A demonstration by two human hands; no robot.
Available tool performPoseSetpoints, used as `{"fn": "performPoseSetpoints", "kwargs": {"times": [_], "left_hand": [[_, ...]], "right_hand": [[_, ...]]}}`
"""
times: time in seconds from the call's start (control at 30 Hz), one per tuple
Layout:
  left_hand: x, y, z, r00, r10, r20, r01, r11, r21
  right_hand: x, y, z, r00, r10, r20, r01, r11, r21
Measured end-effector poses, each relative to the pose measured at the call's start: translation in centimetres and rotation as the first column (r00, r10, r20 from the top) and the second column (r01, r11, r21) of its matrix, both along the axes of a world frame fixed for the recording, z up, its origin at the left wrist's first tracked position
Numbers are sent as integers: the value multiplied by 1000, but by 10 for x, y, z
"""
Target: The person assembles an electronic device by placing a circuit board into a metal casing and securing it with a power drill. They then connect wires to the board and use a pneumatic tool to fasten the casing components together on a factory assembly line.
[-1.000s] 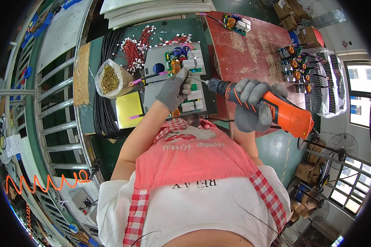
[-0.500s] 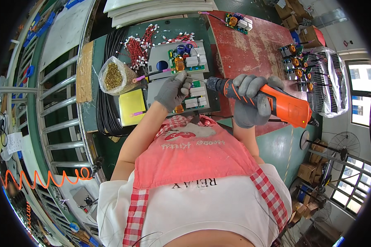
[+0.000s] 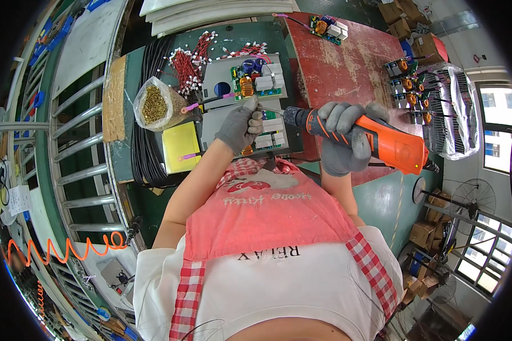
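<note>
In a grey glove, my right hand (image 3: pixel 347 136) grips an orange and black power screwdriver (image 3: pixel 393 146), held level with its chuck toward the left. A thin metal bit (image 3: pixel 272 109) runs from the chuck to the fingertips of my left hand (image 3: pixel 240 124), also gloved. Those fingers are pinched at the bit's tip; whatever they hold there is too small to make out. Beneath and just beyond them lie two grey metal plates carrying green circuit boards. The far circuit board (image 3: pixel 257 80) shows a copper coil, blue capacitors and white blocks; the near circuit board (image 3: pixel 270 139) is partly covered by my left hand.
Left of the plates stand a clear bag of brass-coloured screws (image 3: pixel 155 107), a yellow pad (image 3: pixel 180 149) and black cables (image 3: pixel 144 142). Red wires with white connectors (image 3: pixel 186 68) lie behind. More circuit boards (image 3: pixel 407 94) rest on the red board (image 3: pixel 347 68) at right.
Both hands keep nearly the same pose and hold. The bench and its things sit slightly higher and further left in the picture.
</note>
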State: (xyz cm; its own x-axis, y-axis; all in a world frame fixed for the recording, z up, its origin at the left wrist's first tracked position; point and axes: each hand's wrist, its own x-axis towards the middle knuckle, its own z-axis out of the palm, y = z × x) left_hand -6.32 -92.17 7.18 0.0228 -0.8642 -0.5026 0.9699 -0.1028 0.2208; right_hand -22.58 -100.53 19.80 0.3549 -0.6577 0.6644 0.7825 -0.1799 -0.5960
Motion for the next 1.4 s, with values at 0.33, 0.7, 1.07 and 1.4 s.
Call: {"fn": "performPoseSetpoints", "kwargs": {"times": [0.33,0.7,1.07,1.4], "left_hand": [[-10,-11,-11,988,60,-142,-56,998,32],[3,-3,-22,817,-172,551,70,977,202],[55,3,-78,147,-580,802,-236,767,597],[37,-45,-82,-161,-769,619,-370,628,684]], "right_hand": [[1,-9,-9,998,-51,-24,52,997,54],[20,-78,-81,893,-294,-339,340,937,84],[36,-115,-116,878,-295,-377,375,913,159],[40,-130,-120,880,-154,-449,257,950,177]]}}
